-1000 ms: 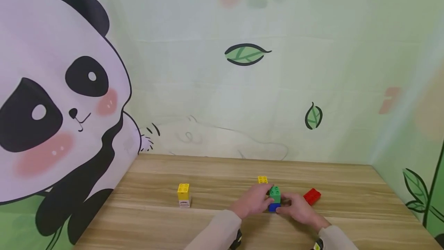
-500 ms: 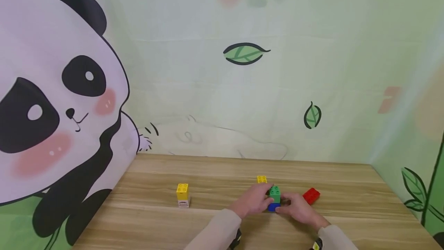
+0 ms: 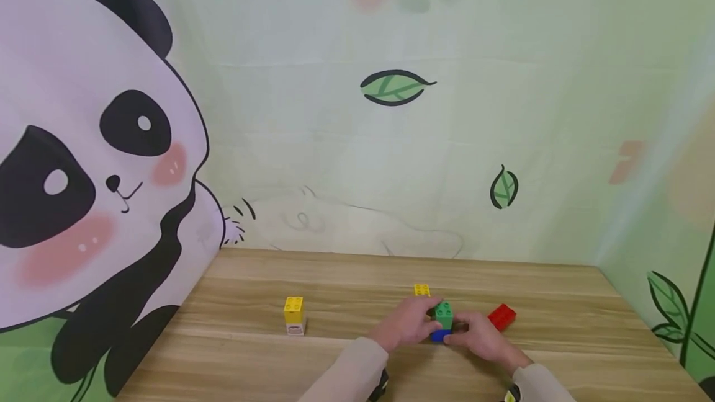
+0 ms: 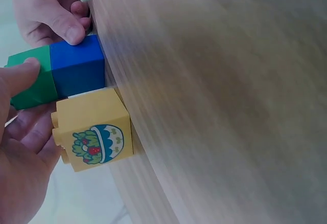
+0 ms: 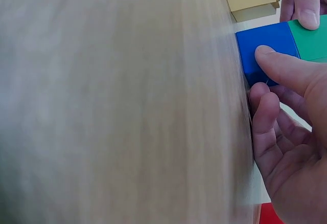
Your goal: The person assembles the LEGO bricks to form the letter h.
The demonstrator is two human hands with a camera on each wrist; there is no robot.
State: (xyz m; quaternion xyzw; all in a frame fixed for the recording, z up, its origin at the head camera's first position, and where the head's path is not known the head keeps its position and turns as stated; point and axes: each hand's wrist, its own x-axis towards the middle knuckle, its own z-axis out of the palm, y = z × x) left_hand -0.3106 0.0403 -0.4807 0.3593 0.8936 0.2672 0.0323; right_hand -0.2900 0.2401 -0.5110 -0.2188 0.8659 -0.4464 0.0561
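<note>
A green toy building block [image 3: 444, 314] sits on top of a blue block [image 3: 440, 335], their faces flush in the left wrist view. My left hand [image 3: 406, 324] grips the green block, thumb on the near face and fingers behind it. From the other side my right hand [image 3: 481, 334] pinches the blue block, its thumb pressed on the side in the right wrist view. Just beyond my left hand stands a yellow block [image 4: 94, 129] with a printed bowl of salad; in the head view the hand partly hides it.
A yellow block [image 3: 293, 306] on a white printed block [image 3: 295, 327] stands to the left on the wooden table [image 3: 234, 352]. Right of my right hand lies a red block [image 3: 502, 316]. Behind the table hangs a panda-printed backdrop [image 3: 313, 110].
</note>
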